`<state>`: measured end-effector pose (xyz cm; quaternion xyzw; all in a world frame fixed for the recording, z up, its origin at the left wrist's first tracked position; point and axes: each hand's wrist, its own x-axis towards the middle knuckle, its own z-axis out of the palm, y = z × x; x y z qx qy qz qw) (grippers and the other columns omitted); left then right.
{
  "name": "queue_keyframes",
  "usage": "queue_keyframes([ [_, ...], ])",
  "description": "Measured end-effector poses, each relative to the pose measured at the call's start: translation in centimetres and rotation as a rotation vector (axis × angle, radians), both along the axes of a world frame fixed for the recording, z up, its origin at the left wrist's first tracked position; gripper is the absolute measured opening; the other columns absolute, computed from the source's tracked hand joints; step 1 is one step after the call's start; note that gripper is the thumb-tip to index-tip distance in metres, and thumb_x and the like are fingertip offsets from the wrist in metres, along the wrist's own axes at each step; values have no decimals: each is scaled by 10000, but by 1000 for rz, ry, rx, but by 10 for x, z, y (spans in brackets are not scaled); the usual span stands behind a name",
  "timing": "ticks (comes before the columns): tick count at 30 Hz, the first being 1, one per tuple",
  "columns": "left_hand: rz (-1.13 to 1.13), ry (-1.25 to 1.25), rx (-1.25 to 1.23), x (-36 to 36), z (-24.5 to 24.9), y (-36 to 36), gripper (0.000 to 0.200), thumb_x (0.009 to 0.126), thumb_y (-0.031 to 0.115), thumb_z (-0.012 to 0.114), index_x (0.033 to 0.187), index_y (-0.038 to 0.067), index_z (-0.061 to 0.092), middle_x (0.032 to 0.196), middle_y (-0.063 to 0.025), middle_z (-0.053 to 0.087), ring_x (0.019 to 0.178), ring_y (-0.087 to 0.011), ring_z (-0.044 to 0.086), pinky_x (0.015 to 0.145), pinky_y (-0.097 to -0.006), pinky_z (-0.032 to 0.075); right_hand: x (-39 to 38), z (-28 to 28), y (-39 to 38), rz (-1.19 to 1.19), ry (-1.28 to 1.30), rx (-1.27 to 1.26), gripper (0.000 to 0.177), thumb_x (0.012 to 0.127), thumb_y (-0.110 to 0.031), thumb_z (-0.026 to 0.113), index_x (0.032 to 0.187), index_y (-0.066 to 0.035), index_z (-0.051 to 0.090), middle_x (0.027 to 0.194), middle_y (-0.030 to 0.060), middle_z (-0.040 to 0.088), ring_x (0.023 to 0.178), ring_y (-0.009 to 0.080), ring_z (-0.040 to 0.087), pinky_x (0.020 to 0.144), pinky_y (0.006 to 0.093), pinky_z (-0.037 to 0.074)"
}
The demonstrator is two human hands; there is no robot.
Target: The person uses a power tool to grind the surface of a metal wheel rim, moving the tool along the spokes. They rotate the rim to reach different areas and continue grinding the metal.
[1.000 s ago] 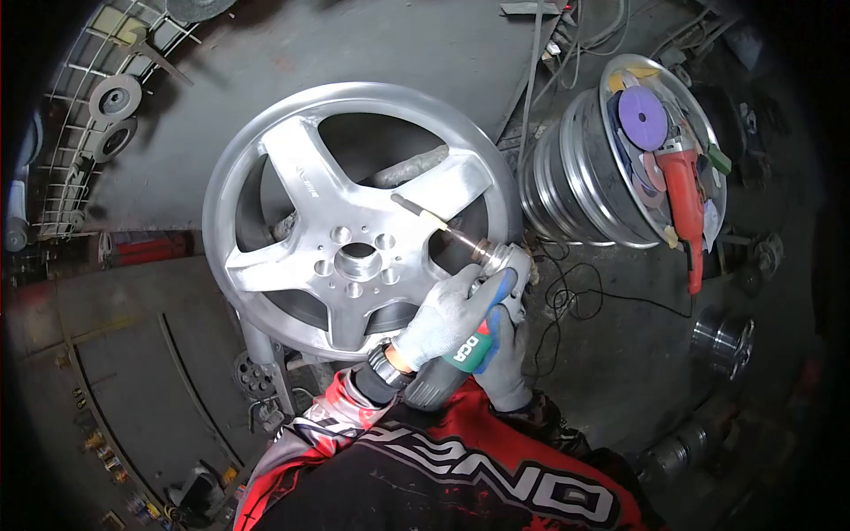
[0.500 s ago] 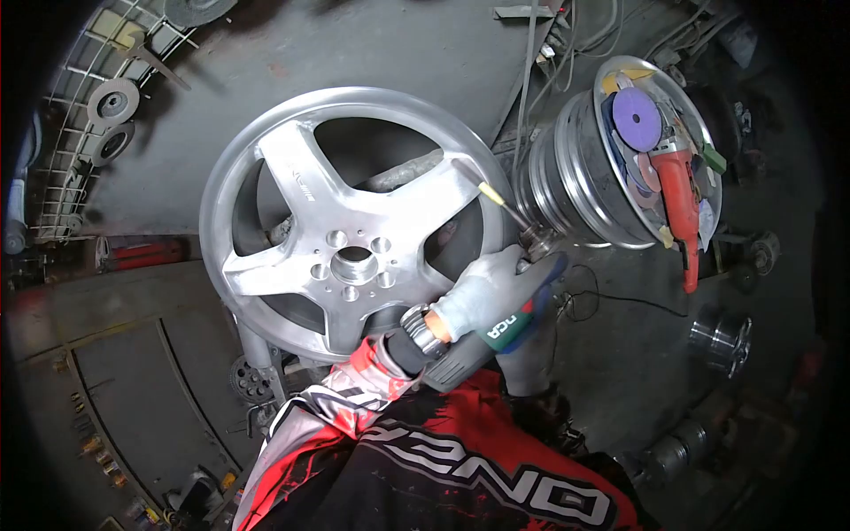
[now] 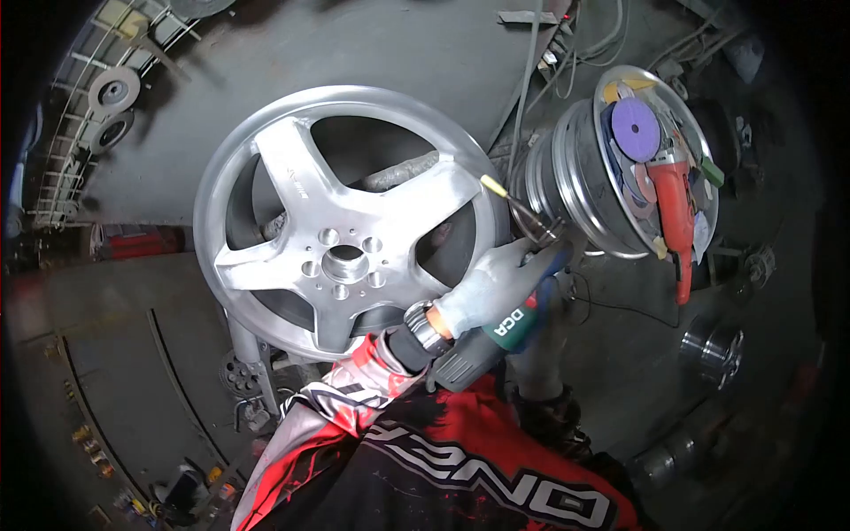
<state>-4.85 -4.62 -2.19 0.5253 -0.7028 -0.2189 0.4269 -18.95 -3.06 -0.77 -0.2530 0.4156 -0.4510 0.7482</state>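
Observation:
A bare-metal five-spoke wheel rim (image 3: 274, 168) lies before me with its face up. My left hand (image 3: 492, 288), in a grey glove, is closed over the front of a green and black die grinder (image 3: 474, 358) marked DCA. Partly hidden and dim, my right hand (image 3: 540, 358) is also gloved and wraps the tool's far side. From the grinder's front a thin shaft with a pale yellow tip (image 3: 493, 185) points toward the rim. That tip is over the outer end of the right-hand spoke, near the rim's edge; contact I cannot make out.
On the right, another wheel rim (image 3: 580, 190) carries a red power tool (image 3: 675, 208), a purple disc (image 3: 636, 129) and other pads. A wire rack (image 3: 66, 168) with abrasive wheels (image 3: 113, 91) stands at upper left. Cables (image 3: 531, 80) hang at the top.
The grinder's tip has shifted slightly right and its shaft looks more tilted. The view has moved a little, so the rim sits slightly further left. Both hands keep their hold.

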Motion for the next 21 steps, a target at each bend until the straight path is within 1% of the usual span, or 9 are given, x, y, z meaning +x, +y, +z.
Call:
queue_keyframes([
  [2, -5, 134, 93, -3, -1, -7, 455, 895, 76, 591, 1348, 54, 551, 936, -212, 584, 795, -383, 642, 680, -445, 531, 3, 16, -7, 4, 383, -189, 471, 1010, -207, 629, 1397, 2, 462, 1345, 165, 532, 1230, 249, 565, 985, 412, 507],
  [3, 9, 140, 86, -2, -1, -6, 455, 895, 76, 591, 1348, 54, 551, 936, -212, 584, 795, -383, 642, 680, -445, 531, -1, 14, -6, 136, 746, -585, 562, 973, -262, 674, 1412, 6, 448, 1339, 165, 527, 1227, 266, 559, 991, 423, 504],
  [7, 44, 108, -12, 9, 8, 13, 437, 912, 74, 562, 1338, -20, 536, 1083, -245, 609, 931, -411, 635, 819, -446, 526, 13, 32, -2, 119, 593, -546, 677, 913, -258, 734, 1453, -2, 414, 1362, 158, 516, 1240, 273, 548, 995, 429, 501],
  [10, 43, 161, 24, 18, 5, 34, 419, 943, 118, 564, 1321, -60, 544, 1169, -251, 627, 1031, -397, 639, 916, -425, 518, 20, 35, 9, 90, 319, -198, 695, 901, -196, 734, 1479, -19, 390, 1361, 155, 521, 1227, 269, 560, 982, 416, 509],
  [12, 63, 208, 22, 16, 3, 41, 412, 967, 157, 572, 1321, -53, 552, 1165, -240, 634, 1030, -369, 646, 920, -410, 515, 31, 51, 17, 61, 329, -137, 740, 876, -21, 693, 1521, 18, 334, 1340, 123, 536, 1167, 204, 572, 964, 361, 510],
  [14, 58, 686, 380, 11, 4, 42, 426, 1022, 274, 574, 1303, -46, 568, 1154, -206, 650, 1030, -300, 654, 932, -378, 502, 29, 47, 18, 83, 321, -167, 715, 887, -43, 689, 1510, 19, 343, 1331, 129, 538, 1159, 205, 574, 956, 359, 512],
  [17, 113, 911, 587, 9, 38, 24, 474, 1060, 373, 540, 1284, -43, 582, 1145, -177, 659, 1039, -236, 643, 949, -344, 488, 22, 40, 8, 75, 314, -212, 663, 912, -88, 673, 1487, 18, 360, 1311, 138, 541, 1146, 205, 576, 944, 354, 511],
  [20, -33, 888, 604, 17, 50, 11, 444, 1014, 285, 592, 1311, -44, 564, 1163, -203, 654, 1064, -297, 656, 968, -380, 499, 22, 36, 5, 20, 334, -243, 628, 936, -129, 651, 1476, 15, 364, 1302, 146, 538, 1145, 206, 573, 949, 353, 504],
  [21, -77, 428, 117, 20, 40, 19, 477, 941, 199, 634, 1342, -43, 543, 1193, -243, 642, 1094, -379, 650, 979, -431, 505, 23, 36, 5, -13, 349, -256, 621, 946, -145, 641, 1477, 14, 360, 1303, 151, 534, 1149, 208, 570, 958, 356, 498],
])
